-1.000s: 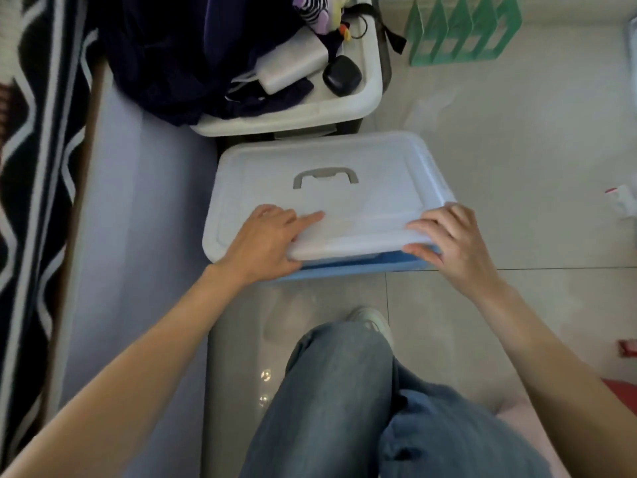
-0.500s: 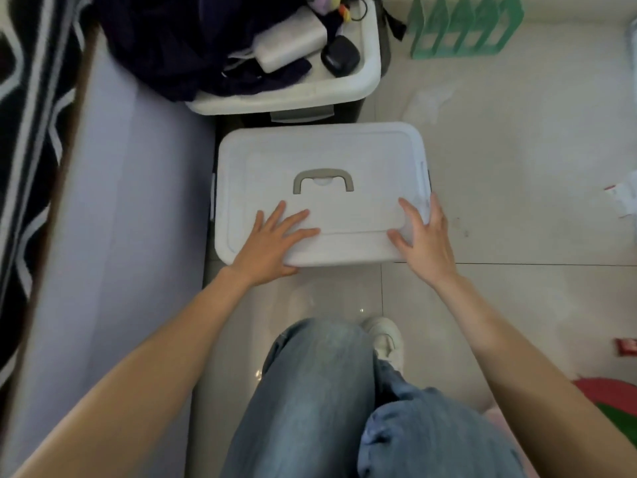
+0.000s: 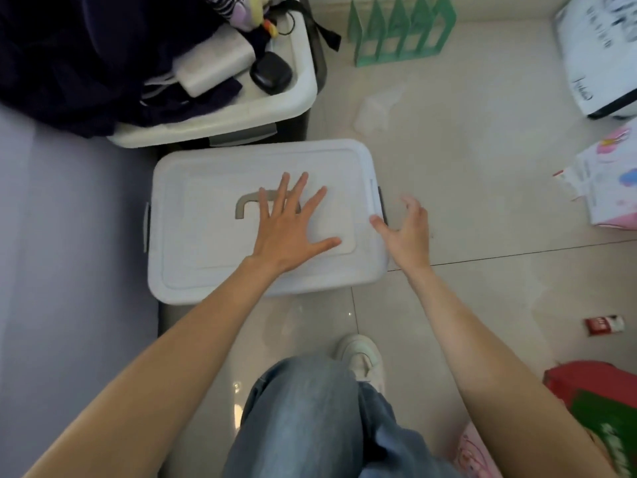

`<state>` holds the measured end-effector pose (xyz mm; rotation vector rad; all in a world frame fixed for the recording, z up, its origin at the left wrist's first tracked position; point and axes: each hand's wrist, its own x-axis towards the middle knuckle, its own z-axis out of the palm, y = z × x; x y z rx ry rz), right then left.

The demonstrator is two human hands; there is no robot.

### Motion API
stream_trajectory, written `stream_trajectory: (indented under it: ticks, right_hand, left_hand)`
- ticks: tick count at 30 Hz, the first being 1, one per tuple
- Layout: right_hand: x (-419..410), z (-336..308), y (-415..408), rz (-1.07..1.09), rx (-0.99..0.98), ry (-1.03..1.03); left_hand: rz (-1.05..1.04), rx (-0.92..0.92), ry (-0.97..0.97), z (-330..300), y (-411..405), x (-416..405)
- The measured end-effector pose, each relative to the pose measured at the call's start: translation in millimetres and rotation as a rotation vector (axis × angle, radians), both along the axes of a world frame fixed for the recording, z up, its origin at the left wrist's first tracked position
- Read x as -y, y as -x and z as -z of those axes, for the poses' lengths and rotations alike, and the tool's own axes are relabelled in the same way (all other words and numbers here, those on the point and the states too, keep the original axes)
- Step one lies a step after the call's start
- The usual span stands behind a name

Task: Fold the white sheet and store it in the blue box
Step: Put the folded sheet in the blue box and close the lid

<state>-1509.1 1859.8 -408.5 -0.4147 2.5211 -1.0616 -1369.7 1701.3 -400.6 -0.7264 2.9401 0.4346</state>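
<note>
The box [image 3: 193, 215] sits on the floor with its white lid on. The left hand [image 3: 293, 229] lies flat and wide on the lid. The right hand [image 3: 406, 229] holds nothing, fingers loose, by the side latch [image 3: 381, 205]. The sheet is not seen

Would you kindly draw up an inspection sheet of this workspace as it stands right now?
Surface: pale tiled floor, glossy.
Job's things: white lid sits on the box; the blue box body and the white sheet are not visible.
Clutter: green rack, red packet, printed bags at right; a white bin behind holds dark clothing and a black case.
Hands: left hand lies flat on the lid over the grey handle; right hand, fingers loosely curled, at the lid's right latch, holding nothing.
Cables: black strap on the bin.
Surroundings: purple surface at left.
</note>
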Motion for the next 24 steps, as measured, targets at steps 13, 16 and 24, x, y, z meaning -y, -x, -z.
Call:
stream_trajectory:
  ticks: [13,16,24]
  right_hand:
    - [7.1,2.9,31.5,-0.122,-0.112,-0.236]
    - [-0.4,0.6,31.3,-0.131,-0.297,-0.386]
    - [20.8,-14.5,-9.8,-0.390,-0.692,-0.308]
  left_hand:
    - [-0.004,0.095,-0.021,25.3,30.7,-17.5]
    - [0.008,0.091,-0.036,25.1,41.9,-30.0]
    - [-0.235,-0.523,-0.398,-9.4,-7.6,7.3]
